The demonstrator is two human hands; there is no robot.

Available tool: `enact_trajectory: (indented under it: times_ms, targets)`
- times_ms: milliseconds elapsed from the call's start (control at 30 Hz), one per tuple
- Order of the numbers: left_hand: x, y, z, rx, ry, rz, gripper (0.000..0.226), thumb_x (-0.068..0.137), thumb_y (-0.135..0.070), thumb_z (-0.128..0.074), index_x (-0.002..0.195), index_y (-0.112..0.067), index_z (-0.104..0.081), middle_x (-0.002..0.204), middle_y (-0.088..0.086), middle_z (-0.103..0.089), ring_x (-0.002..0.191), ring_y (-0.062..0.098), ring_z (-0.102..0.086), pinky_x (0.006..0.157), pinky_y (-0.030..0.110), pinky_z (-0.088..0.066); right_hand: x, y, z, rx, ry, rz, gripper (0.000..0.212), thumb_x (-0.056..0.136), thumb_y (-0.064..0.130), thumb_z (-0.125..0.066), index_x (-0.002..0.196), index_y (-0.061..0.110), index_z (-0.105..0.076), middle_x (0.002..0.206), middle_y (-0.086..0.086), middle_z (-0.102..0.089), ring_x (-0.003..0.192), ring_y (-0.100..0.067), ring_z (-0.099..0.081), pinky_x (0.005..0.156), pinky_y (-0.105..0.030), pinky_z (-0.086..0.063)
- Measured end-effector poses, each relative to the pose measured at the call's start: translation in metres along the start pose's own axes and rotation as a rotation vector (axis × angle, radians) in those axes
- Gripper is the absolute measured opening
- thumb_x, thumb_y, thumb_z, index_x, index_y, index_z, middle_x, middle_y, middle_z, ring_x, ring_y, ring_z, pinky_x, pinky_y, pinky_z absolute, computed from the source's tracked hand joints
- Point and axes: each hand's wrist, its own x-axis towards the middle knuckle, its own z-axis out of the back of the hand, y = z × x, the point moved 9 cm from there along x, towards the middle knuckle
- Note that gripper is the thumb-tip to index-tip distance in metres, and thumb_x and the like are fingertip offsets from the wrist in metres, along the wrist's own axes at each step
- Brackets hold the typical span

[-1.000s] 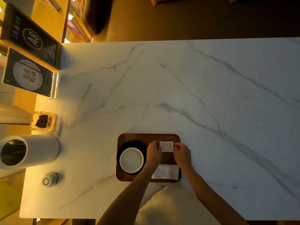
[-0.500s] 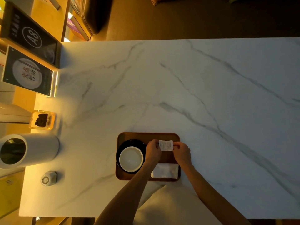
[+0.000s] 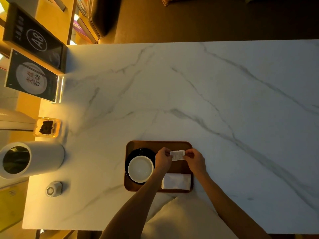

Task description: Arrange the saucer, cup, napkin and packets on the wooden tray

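Both hands pinch one small white printed paper packet (image 3: 177,155) by its short ends: the left hand (image 3: 163,158) has its fingertips pressed on the packet's left edge, the right hand (image 3: 196,160) on its right edge, so the packet is stretched flat between them. It hangs over the far right part of the brown rounded wooden tray (image 3: 159,144); whether it touches the tray floor cannot be told from this angle. Against the views of half a second and a second ago, almost nothing has shifted: the packet sits in the same spot over the tray and the same two-handed pinch holds, so this reads as a squaring-up or laying-down that has stalled just short of release. On the tray's left half the black round saucer (image 3: 140,151) carries the white round ceramic cup (image 3: 140,169), and at the tray's near right corner lies the folded white napkin (image 3: 176,181), just below the hands. Three of the four things look settled, so the packet appears to be the last piece, needing only to be set down between napkin and far rim.
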Motion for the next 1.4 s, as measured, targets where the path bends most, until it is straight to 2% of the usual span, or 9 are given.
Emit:
enact_trajectory:
  times_ms: [567, 667, 800, 900, 1033, 1133, 1200, 1333, 1400]
  targets:
    - [-0.011, -0.008, 0.006, 0.077, 0.007, -0.063, 0.021, 0.093, -0.008, -0.055, 0.113, -0.007, -0.056, 0.111, 0.012, -0.064, 0.090, 0.012, -0.059, 0.059, 0.010, -0.043, -0.011, -0.001, -0.004, -0.075, 0.038, -0.031, 0.024, 0.092, 0.016, -0.058, 0.114, 0.006, -0.060, 0.112, -0.015, -0.068, 0.098, -0.027, -0.067, 0.079, -0.034, -0.059]
    - [-0.024, -0.020, 0.017, 0.136, -0.022, -0.121, 0.020, 0.095, -0.013, -0.051, 0.113, -0.008, -0.057, 0.112, 0.011, -0.063, 0.094, 0.018, -0.062, 0.065, 0.017, -0.049, -0.018, 0.007, 0.007, -0.127, -0.002, 0.014, 0.022, 0.095, 0.020, -0.053, 0.112, 0.009, -0.063, 0.110, -0.012, -0.069, 0.097, -0.025, -0.065, 0.077, -0.027, -0.052]
    - [-0.050, -0.045, 0.040, 0.322, -0.096, -0.347, 0.016, 0.097, -0.017, -0.048, 0.107, -0.013, -0.059, 0.109, 0.008, -0.060, 0.100, 0.022, -0.057, 0.082, 0.032, -0.052, -0.036, 0.025, 0.033, -0.245, -0.138, 0.166, 0.029, 0.098, 0.029, -0.047, 0.120, 0.015, -0.059, 0.115, -0.006, -0.068, 0.104, -0.022, -0.064, 0.086, -0.032, -0.052]
    - [-0.074, -0.054, 0.060, 0.520, -0.183, -0.496, 0.023, 0.094, -0.017, -0.050, 0.116, -0.018, -0.058, 0.123, 0.004, -0.058, 0.117, 0.022, -0.050, 0.099, 0.036, -0.044, -0.052, 0.044, 0.042, -0.404, -0.180, 0.360, 0.040, 0.096, 0.035, -0.049, 0.133, 0.019, -0.050, 0.127, -0.004, -0.062, 0.118, -0.022, -0.057, 0.094, -0.034, -0.051]
    - [-0.098, -0.047, 0.094, 0.755, -0.325, -0.535, 0.044, 0.097, -0.034, -0.042, 0.140, -0.025, -0.042, 0.158, 0.003, -0.029, 0.149, 0.029, -0.016, 0.122, 0.051, -0.012, -0.069, 0.065, 0.044, -0.733, -0.172, 0.492, 0.068, 0.091, 0.049, -0.051, 0.149, 0.023, -0.027, 0.152, -0.008, -0.038, 0.143, -0.030, -0.030, 0.112, -0.043, -0.037]
    - [-0.104, -0.025, 0.120, 0.853, -0.361, -0.469, 0.062, 0.096, -0.051, -0.034, 0.153, -0.033, -0.015, 0.165, 0.004, 0.001, 0.151, 0.033, 0.011, 0.118, 0.059, 0.011, -0.086, 0.080, 0.052, -0.848, -0.215, 0.518, 0.087, 0.085, 0.061, -0.053, 0.153, 0.027, -0.010, 0.160, -0.014, -0.018, 0.147, -0.039, -0.013, 0.116, -0.053, -0.021]
    - [-0.103, -0.010, 0.130, 0.884, -0.349, -0.419, 0.070, 0.095, -0.058, -0.031, 0.153, -0.035, -0.002, 0.164, 0.004, 0.012, 0.148, 0.033, 0.020, 0.115, 0.063, 0.014, -0.092, 0.084, 0.057, -0.873, -0.234, 0.492, 0.093, 0.082, 0.070, -0.045, 0.153, 0.031, 0.000, 0.162, -0.014, -0.006, 0.148, -0.039, -0.004, 0.117, -0.055, -0.014]
    - [-0.114, 0.016, 0.143, 0.913, -0.371, -0.432, 0.072, 0.092, -0.066, -0.024, 0.153, -0.038, 0.001, 0.163, 0.003, 0.015, 0.147, 0.033, 0.023, 0.114, 0.066, 0.013, -0.121, 0.076, 0.054, -0.883, -0.325, 0.443, 0.093, 0.075, 0.083, -0.010, 0.152, 0.032, 0.003, 0.162, -0.014, -0.003, 0.148, -0.040, -0.003, 0.116, -0.058, -0.012]
    - [-0.117, 0.021, 0.142, 0.927, -0.378, -0.461, 0.072, 0.091, -0.070, -0.019, 0.152, -0.040, 0.001, 0.163, 0.002, 0.015, 0.147, 0.031, 0.023, 0.113, 0.065, 0.014, -0.131, 0.070, 0.039, -0.878, -0.317, 0.444, 0.095, 0.072, 0.084, -0.007, 0.152, 0.032, 0.006, 0.162, -0.013, -0.002, 0.148, -0.040, -0.001, 0.116, -0.058, -0.011]
